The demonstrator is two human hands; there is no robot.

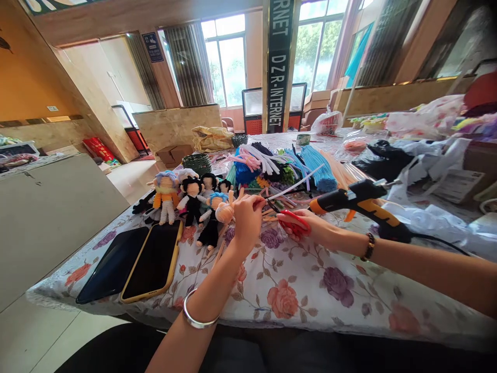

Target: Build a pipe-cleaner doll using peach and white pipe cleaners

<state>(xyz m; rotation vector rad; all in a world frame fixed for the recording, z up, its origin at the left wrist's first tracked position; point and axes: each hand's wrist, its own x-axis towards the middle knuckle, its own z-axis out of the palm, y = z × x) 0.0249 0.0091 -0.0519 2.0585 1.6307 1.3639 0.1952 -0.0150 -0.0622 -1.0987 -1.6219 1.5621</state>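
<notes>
Head view, left hand (248,218) pinching white strip (298,182), right hand (315,228) gripping red scissors (294,221)

Daylight pours through a tall window (226,67) at upper centre, with greenery outside. A dark pillar (278,77) just right of it bears "DZR-INTERNET" in white letters running downward. Pleated grey-brown curtains (188,67) hang left of that window. An orange wall (34,77) fills the upper left; a low, stone-patterned partition (174,125) crosses left of centre. Below lie a pale cabinet (58,207), light floor tiles (58,342) and, lower centre, a flower-clothed bench (303,303).
</notes>
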